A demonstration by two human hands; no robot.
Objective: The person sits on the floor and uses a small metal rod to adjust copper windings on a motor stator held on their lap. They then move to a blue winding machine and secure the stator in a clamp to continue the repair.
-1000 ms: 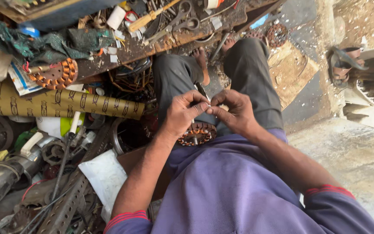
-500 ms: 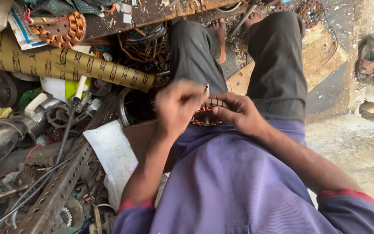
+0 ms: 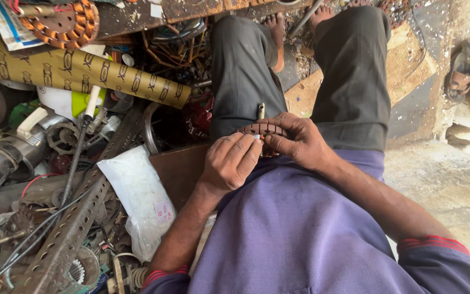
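1. Head view, centre of the frame: a round wound stator [image 3: 262, 133], dark with copper-coloured coils, rests on my lap between my two thighs, its near half hidden under my fingers.
2. My left hand [image 3: 229, 163] lies curled just below and left of the stator; thumb and forefinger are pinched narrow on a small white piece [image 3: 256, 137] at the rim. I cannot tell whether it is a slip of insulation or a wire end.
3. My right hand [image 3: 297, 141] clasps the stator's right edge, fingers folded over the coils, steadying it.
4. A slim metal tool [image 3: 260, 111] stands up just behind the stator against my left trouser leg; neither hand touches it.
5. Step in hand, as I judge it: seating the white piece into a slot of the winding. The next move calls for a firm right-hand hold and a fine push along the slot.
6. Left of the frame: a white plastic bag [image 3: 137, 196], a perforated steel angle bar [image 3: 77, 218], a patterned cardboard tube [image 3: 82, 71]; upper left, a second wound coil ring [image 3: 66, 24].
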